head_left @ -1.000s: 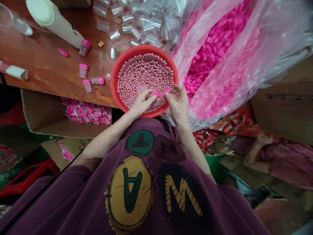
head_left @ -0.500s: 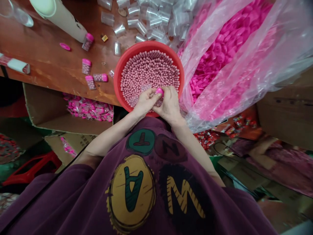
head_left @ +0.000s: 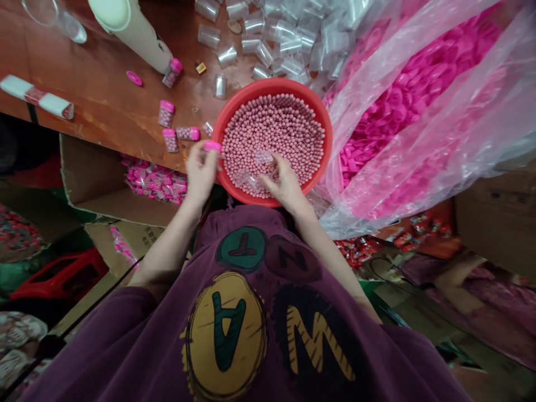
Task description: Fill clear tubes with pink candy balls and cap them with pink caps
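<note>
A brown wooden worktop (head_left: pixel 109 109) spans the scene, w/ a big translucent plastic bag (head_left: pixel 444 142) of bright-pink plastic caps (head_left: pixel 397 100) at R & an open brown cardboard box (head_left: pixel 90 178) below the edge at L. Btwn them, a round red plastic basin (head_left: pixel 326 146) holds small round pink beads (head_left: pixel 272 120). Worker's R hand (head_left: pixel 288 187) is over the basin, fingers apart at clear plastic containers (head_left: pixel 264 156) on the beads. L hand (head_left: pixel 201 174), beside the basin's L rim near small pink-capped clear tubs (head_left: pixel 166 114), pinches one bright-pink cap (head_left: pixel 213 146); can't tell what's under it.
</note>
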Motion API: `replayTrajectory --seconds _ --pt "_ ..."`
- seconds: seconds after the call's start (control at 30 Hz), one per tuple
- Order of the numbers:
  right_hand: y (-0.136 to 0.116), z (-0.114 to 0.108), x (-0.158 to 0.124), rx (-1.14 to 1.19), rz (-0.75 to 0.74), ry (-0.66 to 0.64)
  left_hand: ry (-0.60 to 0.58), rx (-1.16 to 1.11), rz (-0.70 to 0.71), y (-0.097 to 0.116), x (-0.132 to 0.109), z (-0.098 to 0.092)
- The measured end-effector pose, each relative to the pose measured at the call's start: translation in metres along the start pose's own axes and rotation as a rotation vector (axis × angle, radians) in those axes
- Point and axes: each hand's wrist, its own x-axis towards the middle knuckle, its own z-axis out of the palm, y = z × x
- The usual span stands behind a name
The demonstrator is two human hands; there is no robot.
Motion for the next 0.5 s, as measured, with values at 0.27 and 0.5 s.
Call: replayTrajectory --seconds 0.27,0.5 --pt "0.035 0.022 0.059 -0.186 0.001 -0.099 0.287 0.341 0.367 -0.004 0.047 -0.059" --pt "0.036 0.034 0.040 0.559 0.245 0.054 -0.369 -0.084 -0.022 0.011 0.000 0.072"
